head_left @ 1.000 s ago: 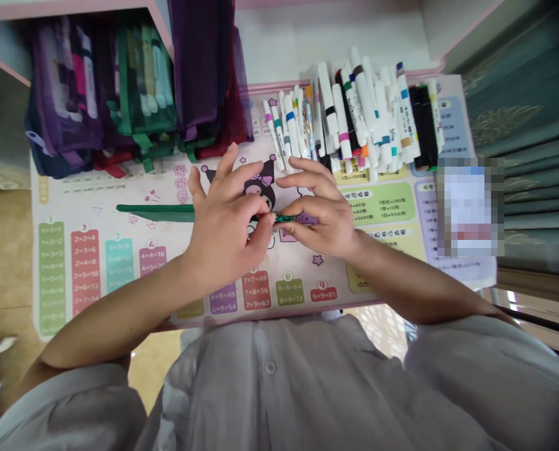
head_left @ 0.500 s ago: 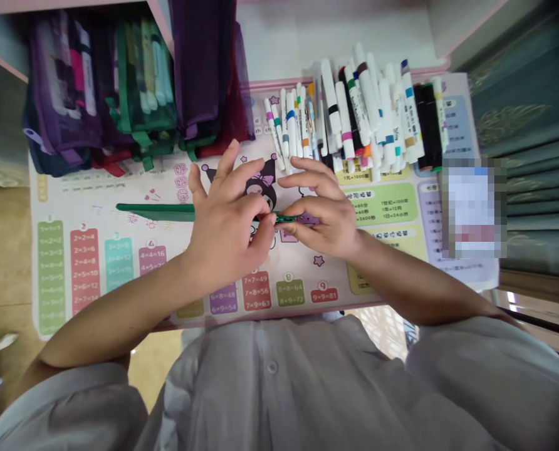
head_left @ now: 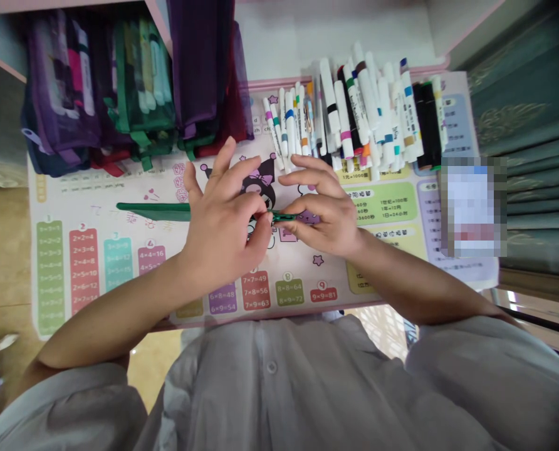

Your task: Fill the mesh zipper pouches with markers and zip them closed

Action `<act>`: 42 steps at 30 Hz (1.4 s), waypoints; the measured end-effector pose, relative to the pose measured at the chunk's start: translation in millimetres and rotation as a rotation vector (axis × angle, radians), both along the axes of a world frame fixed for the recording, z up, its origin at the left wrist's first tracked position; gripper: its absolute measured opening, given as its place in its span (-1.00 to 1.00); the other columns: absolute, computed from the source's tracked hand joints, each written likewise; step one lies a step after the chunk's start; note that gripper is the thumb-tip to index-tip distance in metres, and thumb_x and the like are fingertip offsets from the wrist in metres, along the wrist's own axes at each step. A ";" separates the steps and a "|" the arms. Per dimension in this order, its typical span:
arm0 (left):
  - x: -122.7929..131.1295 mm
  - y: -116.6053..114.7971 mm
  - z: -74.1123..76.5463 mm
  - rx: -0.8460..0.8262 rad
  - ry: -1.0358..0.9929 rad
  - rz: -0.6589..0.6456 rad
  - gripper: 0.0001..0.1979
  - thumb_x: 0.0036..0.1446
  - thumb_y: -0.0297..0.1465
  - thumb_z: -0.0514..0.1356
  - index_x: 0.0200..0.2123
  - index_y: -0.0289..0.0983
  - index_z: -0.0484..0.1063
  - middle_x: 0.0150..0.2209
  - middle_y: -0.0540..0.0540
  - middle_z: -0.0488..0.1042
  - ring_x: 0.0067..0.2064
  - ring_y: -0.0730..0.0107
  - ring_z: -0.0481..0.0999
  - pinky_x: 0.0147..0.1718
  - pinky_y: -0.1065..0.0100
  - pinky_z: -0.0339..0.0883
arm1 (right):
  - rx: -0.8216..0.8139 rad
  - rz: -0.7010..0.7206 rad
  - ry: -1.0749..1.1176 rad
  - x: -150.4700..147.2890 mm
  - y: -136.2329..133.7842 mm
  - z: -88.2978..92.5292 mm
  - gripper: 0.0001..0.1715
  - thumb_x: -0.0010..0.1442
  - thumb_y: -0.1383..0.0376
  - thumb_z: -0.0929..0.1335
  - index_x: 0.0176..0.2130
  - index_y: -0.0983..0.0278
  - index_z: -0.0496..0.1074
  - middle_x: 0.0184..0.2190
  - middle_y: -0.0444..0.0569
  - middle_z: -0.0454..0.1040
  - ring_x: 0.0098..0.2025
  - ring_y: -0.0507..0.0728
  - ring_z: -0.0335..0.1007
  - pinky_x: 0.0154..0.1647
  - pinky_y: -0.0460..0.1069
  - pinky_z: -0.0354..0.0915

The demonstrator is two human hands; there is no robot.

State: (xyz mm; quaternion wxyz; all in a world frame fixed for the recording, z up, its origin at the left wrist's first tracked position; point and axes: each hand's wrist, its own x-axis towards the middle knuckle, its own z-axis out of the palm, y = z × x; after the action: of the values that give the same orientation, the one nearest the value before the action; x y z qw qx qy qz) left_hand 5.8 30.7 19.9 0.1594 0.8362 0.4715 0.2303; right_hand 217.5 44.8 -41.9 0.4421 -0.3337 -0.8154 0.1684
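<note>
A green pencil pouch stretches between my hands, seen edge-on as a thin strip, its left end reaching out past my wrist. My left hand pinches its top edge between thumb and forefinger, the other fingers spread upward; whatever small part lies inside that pinch is hidden. At the pouch's right end, my right hand grips the corner with thumb and forefinger. A short length of the green edge shows between the two sets of fingertips.
Mesh pouches, one purple and one green with markers inside, stand at the back left beside taller dark purple pouches. Several loose markers are piled at the back right. A blurred phone-like object lies right on the printed desk mat.
My left fingertips have shifted slightly left along the green pouch's edge, so a bit more of it shows between my hands. My right hand has stayed almost in place.
</note>
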 end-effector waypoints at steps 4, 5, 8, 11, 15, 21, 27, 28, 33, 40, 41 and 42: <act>-0.7 0.1 0.6 0.009 0.034 0.008 -0.86 0.19 -0.34 0.18 -0.43 -0.10 0.44 0.18 0.03 0.44 0.42 -0.05 0.08 0.34 -0.40 -0.20 | -0.038 -0.005 -0.016 0.5 0.8 -0.1 -0.76 0.18 0.05 0.44 -0.39 0.14 0.48 0.01 -0.09 0.50 0.27 0.38 0.28 0.27 0.44 0.26; -0.8 0.1 0.8 0.011 0.044 0.011 -0.84 0.20 -0.35 0.16 -0.45 -0.11 0.43 0.21 0.01 0.42 0.42 -0.06 0.08 0.33 -0.42 -0.21 | -0.041 -0.005 -0.019 0.6 1.0 -0.1 -0.75 0.17 0.04 0.44 -0.39 0.14 0.48 0.01 -0.09 0.50 0.27 0.38 0.28 0.26 0.44 0.26; -0.7 0.2 1.0 0.013 0.063 0.012 -0.82 0.20 -0.35 0.13 -0.47 -0.14 0.39 0.23 -0.03 0.39 0.41 -0.07 0.09 0.31 -0.46 -0.22 | -0.032 0.000 -0.018 0.9 1.5 -0.7 -0.75 0.17 0.04 0.44 -0.38 0.14 0.48 0.01 -0.09 0.50 0.26 0.39 0.29 0.25 0.45 0.27; -1.0 0.4 0.0 -0.001 0.064 0.008 -0.84 0.19 -0.35 0.13 -0.45 -0.14 0.39 0.22 0.01 0.39 0.42 -0.05 0.08 0.33 -0.43 -0.23 | -0.039 0.000 -0.017 1.1 1.3 -1.9 -0.76 0.17 0.04 0.44 -0.37 0.14 0.48 0.01 -0.08 0.50 0.27 0.38 0.27 0.26 0.45 0.25; -3.0 0.6 -2.4 -0.007 0.057 0.005 -0.84 0.20 -0.32 0.12 -0.42 -0.14 0.42 0.22 0.05 0.39 0.43 -0.04 0.06 0.34 -0.41 -0.26 | -0.054 0.022 0.004 1.6 0.5 -3.5 -0.77 0.17 0.04 0.45 -0.35 0.12 0.50 0.04 -0.10 0.48 0.30 0.38 0.23 0.31 0.44 0.17; -5.9 1.0 -0.9 -0.005 0.011 0.008 -0.89 0.19 -0.32 0.17 -0.40 -0.11 0.45 0.20 0.02 0.43 0.41 -0.04 0.09 0.35 -0.32 -0.20 | -0.028 0.021 0.022 2.7 1.6 -3.2 -0.81 0.17 0.06 0.45 -0.33 0.09 0.50 0.03 -0.11 0.48 0.29 0.36 0.25 0.30 0.43 0.19; -4.4 1.0 1.4 -0.022 0.010 0.024 -0.88 0.17 -0.36 0.16 -0.39 -0.08 0.47 0.18 0.05 0.43 0.40 -0.11 0.11 0.32 -0.41 -0.19 | -0.035 0.010 0.006 2.4 2.6 -2.1 -0.77 0.16 0.03 0.45 -0.36 0.11 0.49 0.02 -0.10 0.49 0.28 0.38 0.26 0.30 0.44 0.19; -4.5 1.0 1.7 -0.026 0.011 0.027 -0.88 0.16 -0.36 0.16 -0.39 -0.08 0.48 0.18 0.05 0.43 0.40 -0.12 0.11 0.32 -0.42 -0.20 | -0.039 0.005 0.001 2.6 2.9 -2.2 -0.76 0.16 0.02 0.44 -0.36 0.11 0.49 0.01 -0.10 0.49 0.28 0.38 0.26 0.30 0.45 0.19; -6.7 3.0 4.5 -0.031 0.028 0.034 -0.86 0.17 -0.36 0.16 -0.44 -0.10 0.47 0.22 0.04 0.40 0.40 -0.17 0.10 0.32 -0.43 -0.22 | -0.050 -0.024 -0.020 6.2 5.5 -4.1 -0.72 0.15 -0.03 0.44 -0.37 0.11 0.48 0.00 -0.09 0.50 0.28 0.41 0.26 0.28 0.47 0.20; -8.9 4.5 3.7 0.016 0.033 0.032 -0.88 0.16 -0.33 0.16 -0.42 -0.08 0.46 0.17 0.05 0.45 0.39 -0.11 0.13 0.33 -0.41 -0.17 | -0.020 -0.024 -0.008 7.8 7.2 -4.1 -0.72 0.14 -0.01 0.45 -0.39 0.11 0.48 -0.01 -0.10 0.51 0.26 0.40 0.29 0.27 0.47 0.22; -9.2 4.6 3.6 0.016 0.033 0.033 -0.87 0.16 -0.33 0.16 -0.42 -0.08 0.46 0.17 0.05 0.45 0.39 -0.12 0.13 0.33 -0.42 -0.17 | -0.022 -0.034 -0.013 7.5 7.3 -3.9 -0.71 0.14 -0.02 0.45 -0.40 0.12 0.48 -0.02 -0.09 0.51 0.25 0.41 0.29 0.25 0.48 0.24; -9.6 4.7 3.7 0.013 0.033 0.035 -0.86 0.17 -0.32 0.16 -0.43 -0.09 0.46 0.18 0.05 0.45 0.39 -0.15 0.14 0.33 -0.43 -0.19 | -0.020 -0.041 -0.014 7.4 7.5 -3.7 -0.70 0.14 -0.02 0.44 -0.40 0.12 0.48 -0.03 -0.08 0.52 0.25 0.41 0.30 0.24 0.48 0.25</act>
State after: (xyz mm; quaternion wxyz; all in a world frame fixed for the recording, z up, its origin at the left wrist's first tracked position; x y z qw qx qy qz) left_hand -3.8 35.4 23.6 0.1421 0.8324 0.4874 0.2222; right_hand 224.8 52.3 -45.7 0.4362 -0.3560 -0.8098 0.1650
